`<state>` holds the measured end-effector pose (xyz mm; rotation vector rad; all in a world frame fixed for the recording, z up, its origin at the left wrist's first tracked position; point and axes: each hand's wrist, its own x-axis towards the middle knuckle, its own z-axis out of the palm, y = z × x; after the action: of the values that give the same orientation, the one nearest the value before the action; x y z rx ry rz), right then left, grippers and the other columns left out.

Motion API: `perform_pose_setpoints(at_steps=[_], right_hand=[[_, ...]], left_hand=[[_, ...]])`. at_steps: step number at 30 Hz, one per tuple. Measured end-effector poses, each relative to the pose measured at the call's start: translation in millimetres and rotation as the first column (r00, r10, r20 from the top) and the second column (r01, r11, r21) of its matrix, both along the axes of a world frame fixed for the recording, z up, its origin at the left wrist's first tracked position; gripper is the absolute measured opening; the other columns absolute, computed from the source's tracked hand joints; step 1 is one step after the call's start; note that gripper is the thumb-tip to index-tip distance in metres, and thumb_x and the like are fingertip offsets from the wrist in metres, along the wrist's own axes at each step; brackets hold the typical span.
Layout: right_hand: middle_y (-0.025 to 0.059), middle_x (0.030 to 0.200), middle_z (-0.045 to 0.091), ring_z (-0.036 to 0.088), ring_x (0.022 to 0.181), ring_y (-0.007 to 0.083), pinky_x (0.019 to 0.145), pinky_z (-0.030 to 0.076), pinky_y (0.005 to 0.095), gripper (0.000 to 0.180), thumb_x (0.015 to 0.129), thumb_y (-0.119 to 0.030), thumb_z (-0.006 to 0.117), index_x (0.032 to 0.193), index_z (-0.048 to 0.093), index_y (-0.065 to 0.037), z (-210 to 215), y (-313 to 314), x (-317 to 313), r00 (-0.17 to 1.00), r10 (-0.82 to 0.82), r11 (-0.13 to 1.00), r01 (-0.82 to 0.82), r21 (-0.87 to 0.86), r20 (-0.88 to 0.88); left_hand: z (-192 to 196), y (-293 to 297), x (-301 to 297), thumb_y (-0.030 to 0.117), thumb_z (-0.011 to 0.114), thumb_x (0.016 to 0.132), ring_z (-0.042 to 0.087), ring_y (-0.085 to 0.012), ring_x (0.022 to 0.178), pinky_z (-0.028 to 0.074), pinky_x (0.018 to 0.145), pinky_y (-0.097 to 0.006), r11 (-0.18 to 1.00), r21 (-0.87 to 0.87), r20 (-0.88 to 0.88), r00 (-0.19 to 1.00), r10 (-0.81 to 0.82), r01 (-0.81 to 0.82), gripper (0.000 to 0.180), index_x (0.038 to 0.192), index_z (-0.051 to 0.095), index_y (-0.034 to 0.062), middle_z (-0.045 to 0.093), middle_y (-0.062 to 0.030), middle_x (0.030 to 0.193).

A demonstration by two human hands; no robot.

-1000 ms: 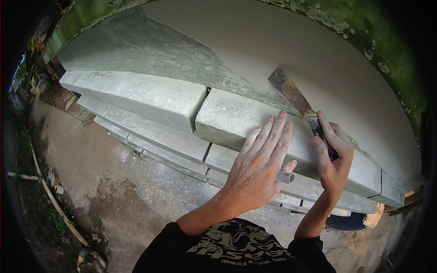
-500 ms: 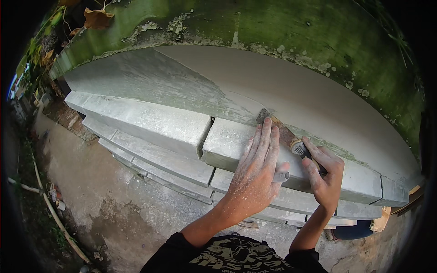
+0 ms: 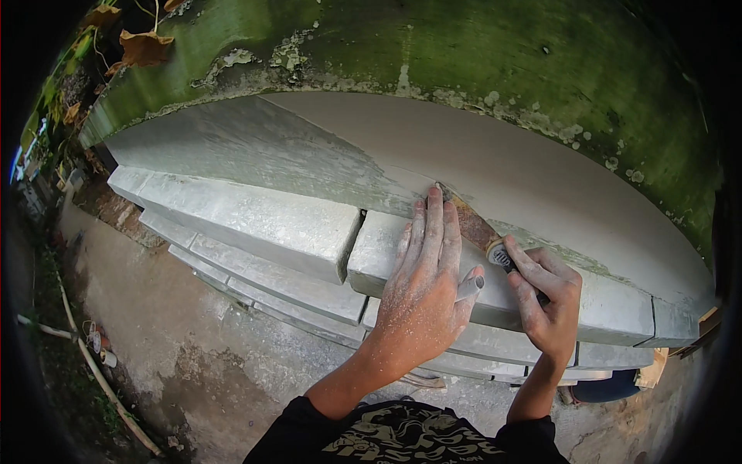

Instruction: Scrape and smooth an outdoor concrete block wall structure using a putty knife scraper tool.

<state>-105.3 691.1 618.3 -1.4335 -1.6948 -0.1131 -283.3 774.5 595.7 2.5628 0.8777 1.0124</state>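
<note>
Pale block ledge in front of me, dusty top, tiered blocks stepping down below it. Outdoors: stained concrete ground under that, thin pole along the left. Wall behind the ledge, smooth whitish to the right, streaky grey-green to the left; mossy green slab arches across the top.

Edges: ledge's front lip drops off beneath my hands; dark gap splits it left of my left hand. Room for moving is the band between wall and lip, running off both ways along the ledge; slab bounds the far side.

Grip: my right hand is wrapped on the dark handle of a rusty scraper. Blade slants up-left from that grip to the wall's foot, tip by my left fingertips. Left hand has a grey tube pinned by the thumb, other fingers straight; can't tell if they press the blade.
</note>
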Motion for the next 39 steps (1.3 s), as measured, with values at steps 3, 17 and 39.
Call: perform_pose_setpoints(at_steps=[3,17,39], right_hand=[[0.0171,0.084,0.068,0.062,0.066,0.025,0.064,0.049,0.031,0.048,0.078,0.003,0.066,0.126,0.072,-0.004,1.4,-11.4,-1.9,1.0,0.013,1.0,-0.013,-0.013,0.0],[0.0163,0.085,0.068,0.064,0.067,0.0239,0.064,0.05,0.0302,0.049,0.075,0.003,0.067,0.123,0.073,-0.003,-5.0,-18.9,12.1,1.0,0.009,0.999,-0.008,0.038,-0.008],[0.0172,0.09,0.068,0.064,0.069,0.0256,0.063,0.05,0.0311,0.058,0.075,0.007,0.066,0.13,0.07,-0.008,0.1,-17.4,5.5,0.99,-0.038,0.999,0.04,-0.009,0.138]], left_hand=[[-1.4,-2.8,-4.2,0.032,0.054,0.102,0.019,-0.0517,0.15,0.02,0.121,-0.058,0.999,0.038,-0.018,1.0,-0.008,0.009,0.078,0.154,0.018,-0.0155,0.008,-0.0366,0.163],[-6.4,-4.5,0.9,0.035,0.053,0.101,0.025,-0.0482,0.15,0.023,0.12,-0.058,0.995,0.098,-0.057,0.998,-0.013,0.019,0.077,0.153,0.024,-0.0144,0.016,-0.0346,0.163],[-9.7,-1.2,-1.8,0.037,0.054,0.101,0.024,-0.0441,0.151,0.021,0.122,-0.056,0.997,0.074,-0.084,0.996,-0.02,0.027,0.081,0.153,0.021,-0.015,0.012,-0.0326,0.164]])
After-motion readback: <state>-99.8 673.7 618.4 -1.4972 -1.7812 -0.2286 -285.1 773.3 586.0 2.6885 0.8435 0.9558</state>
